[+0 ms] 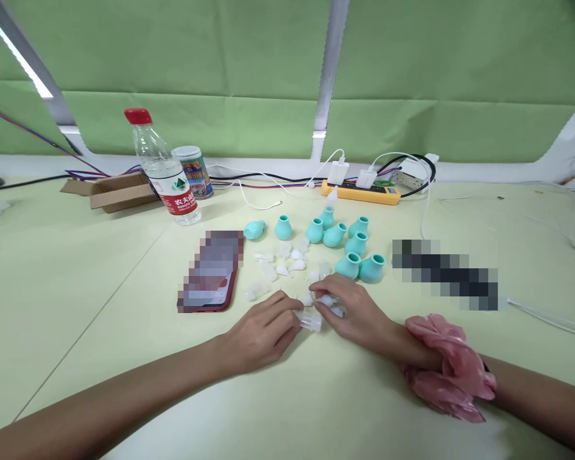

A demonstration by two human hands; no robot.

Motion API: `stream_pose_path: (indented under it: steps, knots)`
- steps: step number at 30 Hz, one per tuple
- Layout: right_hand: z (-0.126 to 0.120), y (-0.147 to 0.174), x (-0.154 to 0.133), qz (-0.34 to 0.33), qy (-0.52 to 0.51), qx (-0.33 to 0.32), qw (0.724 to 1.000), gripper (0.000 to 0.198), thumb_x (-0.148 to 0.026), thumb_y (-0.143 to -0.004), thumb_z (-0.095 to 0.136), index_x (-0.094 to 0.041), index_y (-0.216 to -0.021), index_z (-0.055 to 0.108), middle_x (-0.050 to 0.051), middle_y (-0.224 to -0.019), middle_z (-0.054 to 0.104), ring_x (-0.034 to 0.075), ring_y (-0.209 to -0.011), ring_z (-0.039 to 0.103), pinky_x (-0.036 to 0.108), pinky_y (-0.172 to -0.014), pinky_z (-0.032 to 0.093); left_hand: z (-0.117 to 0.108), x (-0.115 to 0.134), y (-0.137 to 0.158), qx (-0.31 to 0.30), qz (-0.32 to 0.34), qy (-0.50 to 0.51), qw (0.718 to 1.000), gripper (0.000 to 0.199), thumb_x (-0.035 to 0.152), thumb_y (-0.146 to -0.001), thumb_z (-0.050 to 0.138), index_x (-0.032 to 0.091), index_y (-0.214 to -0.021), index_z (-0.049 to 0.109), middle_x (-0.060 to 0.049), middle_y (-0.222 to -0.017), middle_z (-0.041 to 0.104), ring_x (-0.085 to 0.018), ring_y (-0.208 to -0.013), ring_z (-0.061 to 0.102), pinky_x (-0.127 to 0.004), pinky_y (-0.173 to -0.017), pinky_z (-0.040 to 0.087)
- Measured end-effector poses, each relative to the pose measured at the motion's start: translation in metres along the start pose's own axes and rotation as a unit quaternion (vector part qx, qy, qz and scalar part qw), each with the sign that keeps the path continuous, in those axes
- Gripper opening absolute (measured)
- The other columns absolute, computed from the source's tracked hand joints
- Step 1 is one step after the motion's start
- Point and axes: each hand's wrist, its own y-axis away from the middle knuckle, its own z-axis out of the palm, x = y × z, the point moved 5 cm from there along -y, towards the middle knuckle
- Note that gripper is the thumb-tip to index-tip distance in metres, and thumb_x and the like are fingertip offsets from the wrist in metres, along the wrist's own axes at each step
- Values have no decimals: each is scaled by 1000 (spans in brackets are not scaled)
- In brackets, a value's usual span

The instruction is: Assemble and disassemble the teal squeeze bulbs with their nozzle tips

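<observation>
Looking at the table point(268, 409) first: where are the hands?

Close together, near side of the scatter. Left hand point(268, 329) bent narrow, a clear plastic piece point(311, 321) seemingly pinched at its fingertips. Right hand point(357, 312) curled over small white pieces point(326, 299), thumb and forefinger near each other. Cannot tell whether it grips one or only touches.

And the turquoise bulbs point(283, 228)?

Nine counted, all beyond the hands. Most stand or lean with mouths showing open; the leftmost point(254, 230) lies on its side, its mouth unclear.

Any finished, by your reading?

One, perhaps: the rear bulb point(327, 219) appears to carry a frosted tip point(332, 197) pointing upward. Seven mouths are visibly bare, so I judge little is assembled.

What lies loose?

Frosted and white parts point(257, 291), spread between the bulbs and the hands, right of the phone point(215, 268). Too small and blurred to count reliably, or to say which are joined.
</observation>
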Motion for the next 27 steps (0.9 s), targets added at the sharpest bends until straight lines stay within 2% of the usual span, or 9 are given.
stream_pose_path:
  steps: [2, 5, 8, 11, 14, 18, 22, 24, 27]
  knots:
    - [-4, -1, -2, -11, -22, 28, 999, 16, -8, -73, 49, -17, -85, 54, 4, -75, 60, 17, -72, 52, 33, -66, 43, 4, 1, -1, -38, -12, -7, 999, 22, 7, -77, 49, 12, -97, 45, -8, -84, 57, -14, -70, 44, -26, -59, 44]
    - [-8, -2, -5, -28, -61, 60, 996, 12, -7, -73, 51, -17, -77, 55, 3, -70, 59, 16, -69, 53, 31, -63, 44, 7, 1, -2, -58, -17, -36, 998, 34, 11, -79, 48, 9, -112, 40, -7, -81, 59, -15, -70, 42, -27, -60, 45]
    - [-12, -1, -7, -42, -90, 97, 990, 12, -6, -74, 51, -17, -77, 55, 3, -71, 60, 15, -69, 55, 30, -63, 45, 9, 1, -3, -68, 1, -78, 995, 28, 11, -79, 48, 9, -106, 46, -9, -85, 60, -16, -72, 41, -29, -62, 45]
    - [-16, 1, -9, -57, -102, 138, 984, 15, -5, -73, 53, -18, -80, 56, 3, -74, 62, 14, -74, 57, 29, -65, 47, 10, -3, -3, -77, -23, -91, 993, 20, 11, -80, 45, 9, -99, 51, -10, -81, 59, -17, -73, 43, -29, -63, 44]
    - [-21, 4, -14, -69, -111, 155, 979, 17, -5, -72, 55, -18, -82, 57, 3, -75, 64, 14, -74, 59, 28, -65, 49, 5, -7, -3, -52, -66, -38, 996, 22, 12, -81, 45, 9, -102, 49, -9, -80, 58, -15, -72, 44, -28, -64, 44]
    - [-27, 5, -20, -74, -131, 176, 973, 20, -5, -70, 59, -20, -84, 58, 2, -73, 65, 14, -70, 61, 27, -63, 51, -4, -6, -4, 19, -126, 69, 989, 22, 10, -82, 42, 12, -101, 52, -5, -75, 57, -12, -68, 47, -25, -62, 41]
    - [-27, 6, -17, -27, -207, 180, 961, 19, -5, -67, 62, -20, -78, 61, 2, -73, 66, 15, -69, 61, 28, -60, 52, -2, -7, -1, 50, -249, 187, 949, 17, 17, -82, 46, 15, -93, 58, -3, -72, 58, -10, -64, 49, -23, -57, 41]
    - [-23, 6, -11, 30, -272, 167, 947, 17, -6, -67, 62, -20, -76, 62, 3, -75, 66, 15, -71, 61, 28, -57, 53, 1, -9, 2, 58, -309, 229, 921, 19, 21, -77, 53, 15, -94, 59, -4, -75, 58, -10, -65, 50, -23, -58, 43]
    - [-15, 8, -3, 115, -347, 141, 920, 14, -10, -67, 64, -21, -76, 64, 3, -78, 65, 16, -74, 61, 26, -55, 54, 6, -11, 5, 58, -356, 268, 893, 26, 23, -72, 58, 13, -96, 59, -4, -74, 57, -11, -65, 49, -24, -59, 44]
